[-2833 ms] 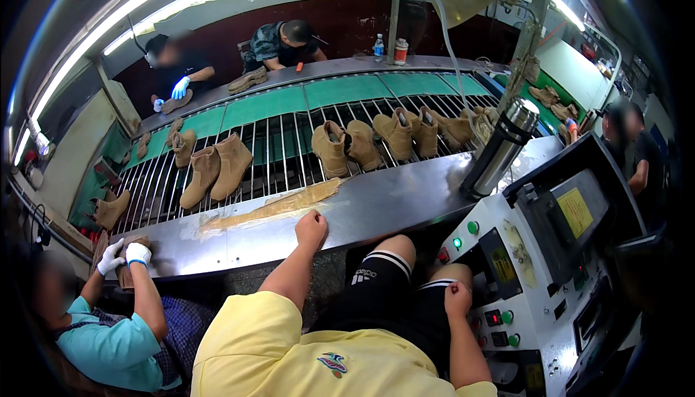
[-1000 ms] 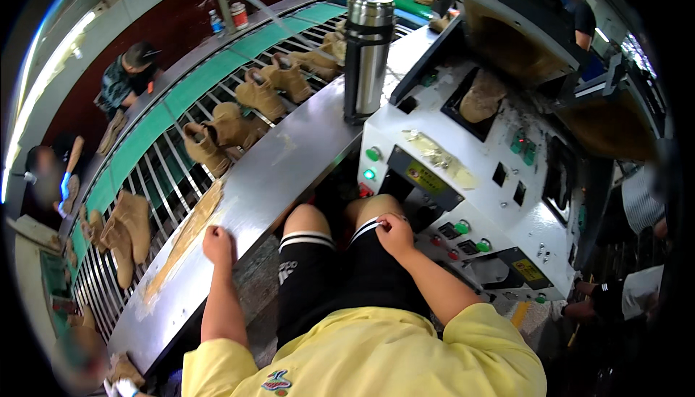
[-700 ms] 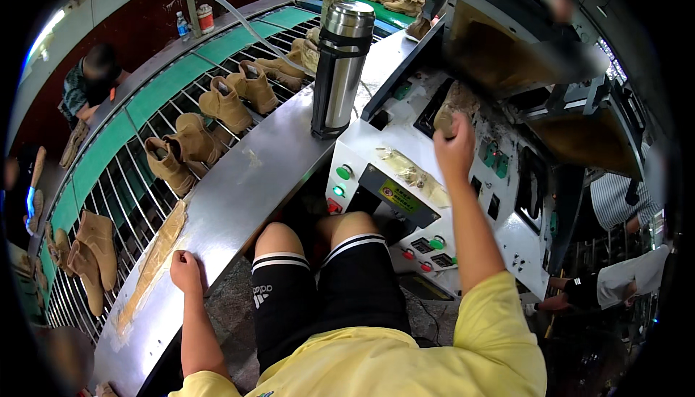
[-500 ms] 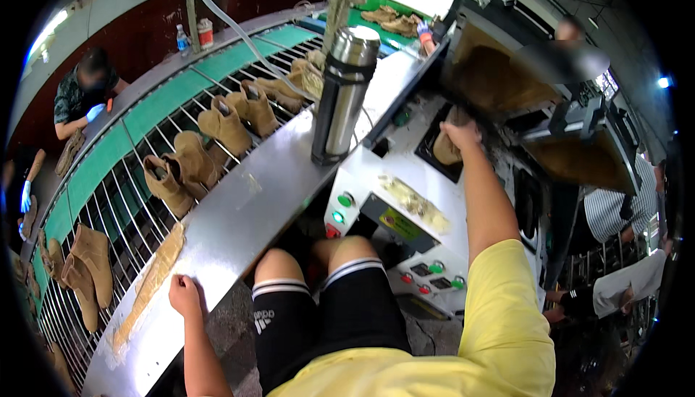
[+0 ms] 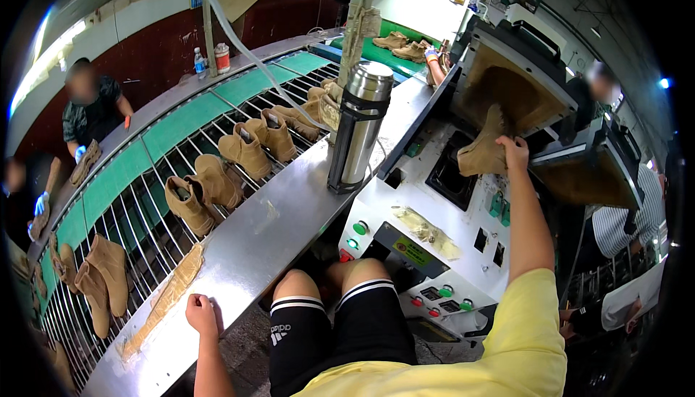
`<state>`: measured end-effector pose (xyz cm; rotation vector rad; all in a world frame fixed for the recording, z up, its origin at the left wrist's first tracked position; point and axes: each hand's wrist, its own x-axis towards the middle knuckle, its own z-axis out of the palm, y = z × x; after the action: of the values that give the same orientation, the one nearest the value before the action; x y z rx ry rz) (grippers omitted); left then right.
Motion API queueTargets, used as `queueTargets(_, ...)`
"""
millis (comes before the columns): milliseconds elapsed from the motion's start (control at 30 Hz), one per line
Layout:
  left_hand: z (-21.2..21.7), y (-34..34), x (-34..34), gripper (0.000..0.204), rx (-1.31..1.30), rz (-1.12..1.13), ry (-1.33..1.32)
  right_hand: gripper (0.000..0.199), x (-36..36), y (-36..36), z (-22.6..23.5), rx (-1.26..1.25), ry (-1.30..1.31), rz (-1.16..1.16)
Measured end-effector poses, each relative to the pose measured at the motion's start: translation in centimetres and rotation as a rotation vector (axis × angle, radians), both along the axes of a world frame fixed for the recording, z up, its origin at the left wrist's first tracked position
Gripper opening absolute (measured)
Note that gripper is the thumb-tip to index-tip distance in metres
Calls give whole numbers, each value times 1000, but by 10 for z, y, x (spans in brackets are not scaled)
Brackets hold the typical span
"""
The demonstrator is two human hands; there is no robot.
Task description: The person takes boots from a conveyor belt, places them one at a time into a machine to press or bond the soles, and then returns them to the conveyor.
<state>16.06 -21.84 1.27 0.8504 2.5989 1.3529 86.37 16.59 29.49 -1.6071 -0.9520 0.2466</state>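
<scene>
My right hand [image 5: 512, 153] is closed round a tan suede boot [image 5: 483, 147] by its side. The boot hangs tilted above a dark recessed pad [image 5: 452, 169] in the white machine [image 5: 380, 207], under a raised lid [image 5: 515, 71] with a brown inner face. My left hand [image 5: 201, 314] rests with curled fingers on the metal ledge [image 5: 250, 248], beside a strip of brown tape [image 5: 165, 299]; nothing shows in it. Beyond the ledge, several tan boots [image 5: 190, 205] stand on a rack of metal bars [image 5: 148, 252].
A steel flask [image 5: 360, 129] stands on the ledge, near a post [image 5: 355, 31] and a hanging hose [image 5: 239, 38]. A second lid [image 5: 590, 176] stands raised on the right. Co-workers [image 5: 94, 111] are across the rack, at the far end and on the right. Buttons [image 5: 360, 228] line the machine's front.
My right hand has lifted the boot up and right out of the machine's recess, so the dark pad now shows. My left hand stays on the ledge. The whole view has shifted slightly.
</scene>
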Motion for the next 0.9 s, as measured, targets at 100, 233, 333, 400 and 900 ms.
queueTargets(100,-8,18,30,12,-88,-5,-58,62,-2,-64,18,107,284,271)
queueTargets(233,59,64,189,30,136,-736,-539,61,-62,-165,9,196,384,446)
queueTargets(333,117,81,296,42,355,-1161,-1008,78,-131,-224,-27,324,588,565)
queueTargets(400,122,102,330,54,602,-1276,-1389,80,-184,-246,-60,470,529,769)
queueTargets(900,80,-31,52,57,1213,-139,-1399,26,-297,-315,-154,170,-541,1229)
